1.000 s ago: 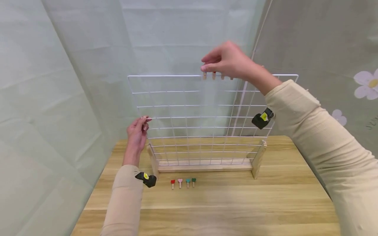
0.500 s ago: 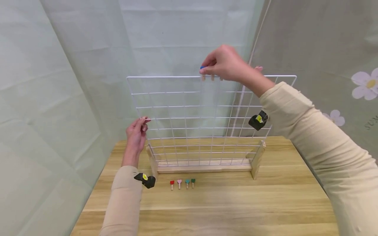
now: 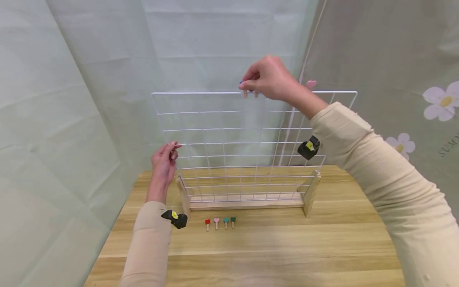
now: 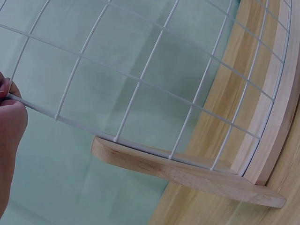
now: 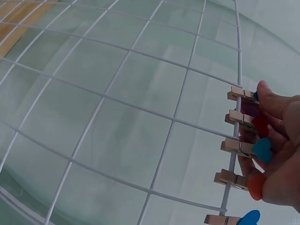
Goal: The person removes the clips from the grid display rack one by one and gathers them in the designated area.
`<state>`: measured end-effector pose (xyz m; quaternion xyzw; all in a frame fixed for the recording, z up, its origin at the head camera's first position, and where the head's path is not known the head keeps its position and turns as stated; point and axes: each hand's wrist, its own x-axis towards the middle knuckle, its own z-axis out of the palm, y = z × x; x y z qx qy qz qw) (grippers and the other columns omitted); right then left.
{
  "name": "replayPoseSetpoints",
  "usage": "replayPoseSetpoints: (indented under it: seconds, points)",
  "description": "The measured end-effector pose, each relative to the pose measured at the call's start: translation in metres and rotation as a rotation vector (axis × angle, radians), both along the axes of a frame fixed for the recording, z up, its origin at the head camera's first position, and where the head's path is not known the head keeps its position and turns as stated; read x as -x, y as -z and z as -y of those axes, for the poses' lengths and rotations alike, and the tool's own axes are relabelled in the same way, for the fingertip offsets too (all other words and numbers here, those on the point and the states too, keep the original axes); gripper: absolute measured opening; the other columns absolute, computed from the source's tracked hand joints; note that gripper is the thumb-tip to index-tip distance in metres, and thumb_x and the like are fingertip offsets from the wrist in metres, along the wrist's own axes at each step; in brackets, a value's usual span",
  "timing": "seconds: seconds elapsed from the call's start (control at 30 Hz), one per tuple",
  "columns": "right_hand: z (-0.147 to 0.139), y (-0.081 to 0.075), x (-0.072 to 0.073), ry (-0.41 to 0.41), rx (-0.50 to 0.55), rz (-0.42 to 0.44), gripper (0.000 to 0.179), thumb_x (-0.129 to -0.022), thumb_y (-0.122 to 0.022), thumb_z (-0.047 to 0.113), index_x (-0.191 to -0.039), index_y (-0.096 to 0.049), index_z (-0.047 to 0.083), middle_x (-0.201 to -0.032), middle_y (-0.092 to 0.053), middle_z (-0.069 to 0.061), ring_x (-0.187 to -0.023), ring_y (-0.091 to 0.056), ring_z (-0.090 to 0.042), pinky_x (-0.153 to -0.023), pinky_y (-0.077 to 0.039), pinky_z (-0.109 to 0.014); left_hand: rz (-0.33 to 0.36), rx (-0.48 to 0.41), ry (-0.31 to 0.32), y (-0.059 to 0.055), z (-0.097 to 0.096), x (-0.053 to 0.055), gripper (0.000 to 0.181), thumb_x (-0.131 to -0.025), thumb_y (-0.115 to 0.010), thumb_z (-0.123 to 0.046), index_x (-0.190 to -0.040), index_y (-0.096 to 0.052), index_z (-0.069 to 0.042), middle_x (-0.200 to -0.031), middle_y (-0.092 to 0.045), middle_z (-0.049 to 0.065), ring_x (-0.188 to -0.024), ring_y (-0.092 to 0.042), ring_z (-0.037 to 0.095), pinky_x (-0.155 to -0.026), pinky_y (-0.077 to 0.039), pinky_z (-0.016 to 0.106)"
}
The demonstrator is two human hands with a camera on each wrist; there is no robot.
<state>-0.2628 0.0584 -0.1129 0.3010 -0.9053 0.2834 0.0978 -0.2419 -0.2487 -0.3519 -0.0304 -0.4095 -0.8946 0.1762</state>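
Observation:
My right hand (image 3: pixel 270 77) is at the top of a white wire grid panel (image 3: pixel 204 93), pinching a small wooden clothespin (image 5: pixel 236 93) with a blue heart, mostly covered by the thumb. Its wooden end sits across the top wire. Alongside it on that wire, the right wrist view has clothespins with a red heart (image 5: pixel 260 125), a teal heart (image 5: pixel 262 150), an orange heart (image 5: pixel 256 186) and another blue heart (image 5: pixel 250 218). My left hand (image 3: pixel 163 163) grips the panel's left edge wire, fingertips and thumb around it.
A wooden stand (image 3: pixel 247 205) holds the panel upright on the wooden table (image 3: pixel 287 255). In front lie clothespins with red (image 3: pixel 207 221), pink (image 3: pixel 216 220), teal (image 3: pixel 226 220) and green hearts (image 3: pixel 233 219). A pink heart (image 3: pixel 311 84) shows above the top wire. Pale cloth hangs behind.
My right hand stays pinching the blue-heart clothespin at the top wire, settling slightly lower. A pink heart behind the wrist has come into view. The left hand keeps its grip.

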Motion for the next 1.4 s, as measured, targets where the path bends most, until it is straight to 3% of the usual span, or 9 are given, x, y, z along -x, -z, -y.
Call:
replayPoseSetpoints:
  seconds: [0.23, 0.5, 0.63, 0.9, 1.07, 1.23, 1.33, 1.4]
  points:
    - [0.002, 0.001, -0.003, 0.040, -0.008, 0.016, 0.018, -0.092, -0.068, 0.020, -0.097, -0.073, 0.003, -0.086, -0.073, -0.007, -0.071, -0.065, -0.022, -0.063, -0.047, -0.024, 0.012, 0.006, -0.019, 0.001, -0.001, 0.001, 0.024, -0.096, -0.055, 0.002, -0.083, -0.073, -0.003, -0.079, -0.067, 0.008, -0.059, -0.044, 0.010, -0.055, -0.037, 0.017]
    - [0.000, 0.003, -0.003, 0.054, 0.025, -0.019, 0.017, -0.092, -0.068, 0.018, -0.098, -0.072, 0.002, -0.089, -0.072, -0.009, -0.066, -0.064, -0.018, -0.064, -0.048, -0.025, 0.012, 0.011, -0.006, 0.002, -0.003, 0.003, 0.023, -0.096, -0.056, 0.001, -0.083, -0.074, -0.003, -0.078, -0.068, 0.007, -0.059, -0.044, 0.009, -0.054, -0.037, 0.016]
    - [-0.001, 0.001, -0.004, 0.036, 0.086, -0.044, 0.019, -0.091, -0.070, 0.019, -0.099, -0.071, 0.002, -0.091, -0.071, -0.009, -0.069, -0.063, -0.016, -0.066, -0.046, -0.022, 0.012, 0.021, -0.011, 0.002, -0.003, 0.002, 0.024, -0.097, -0.055, 0.001, -0.083, -0.074, -0.004, -0.078, -0.068, 0.007, -0.059, -0.045, 0.009, -0.054, -0.038, 0.016]
    - [-0.007, -0.010, -0.011, -0.009, 0.238, -0.061, 0.023, -0.089, -0.070, 0.011, -0.107, -0.066, -0.001, -0.099, -0.069, -0.011, -0.087, -0.063, -0.012, -0.083, -0.048, -0.022, 0.008, 0.016, -0.003, 0.001, -0.002, 0.001, 0.023, -0.097, -0.055, 0.001, -0.083, -0.074, -0.004, -0.079, -0.068, 0.007, -0.060, -0.045, 0.009, -0.055, -0.038, 0.017]
    - [-0.011, -0.014, -0.018, -0.009, 0.272, -0.040, 0.031, -0.090, -0.069, 0.017, -0.117, -0.064, 0.003, -0.102, -0.067, -0.007, -0.092, -0.066, -0.011, -0.079, -0.051, -0.024, 0.010, 0.009, -0.003, 0.000, -0.002, -0.001, 0.025, -0.097, -0.054, 0.001, -0.082, -0.073, -0.004, -0.079, -0.069, 0.007, -0.059, -0.044, 0.010, -0.056, -0.038, 0.017]
    - [-0.018, -0.009, -0.025, -0.063, 0.317, -0.044, 0.033, -0.089, -0.070, 0.015, -0.121, -0.063, 0.008, -0.102, -0.065, -0.004, -0.087, -0.069, -0.013, -0.060, -0.049, -0.024, 0.005, 0.013, -0.010, 0.000, -0.001, 0.000, 0.024, -0.097, -0.055, 0.002, -0.082, -0.073, -0.003, -0.078, -0.067, 0.007, -0.059, -0.044, 0.009, -0.054, -0.037, 0.017]
    - [-0.021, 0.000, -0.027, -0.111, 0.301, -0.138, 0.026, -0.090, -0.069, 0.011, -0.116, -0.067, 0.006, -0.100, -0.067, -0.004, -0.078, -0.068, -0.010, -0.055, -0.046, -0.023, 0.001, 0.011, -0.009, 0.000, -0.002, 0.000, 0.022, -0.096, -0.056, 0.001, -0.082, -0.073, -0.002, -0.078, -0.067, 0.007, -0.059, -0.043, 0.010, -0.054, -0.037, 0.017]
    - [-0.023, 0.006, -0.028, -0.125, 0.274, -0.210, 0.022, -0.090, -0.069, 0.010, -0.111, -0.070, 0.004, -0.098, -0.069, -0.005, -0.075, -0.067, -0.004, -0.061, -0.047, -0.020, -0.005, 0.013, -0.012, 0.000, -0.002, 0.000, 0.022, -0.096, -0.057, 0.001, -0.082, -0.073, -0.002, -0.077, -0.067, 0.007, -0.059, -0.043, 0.010, -0.055, -0.037, 0.017]
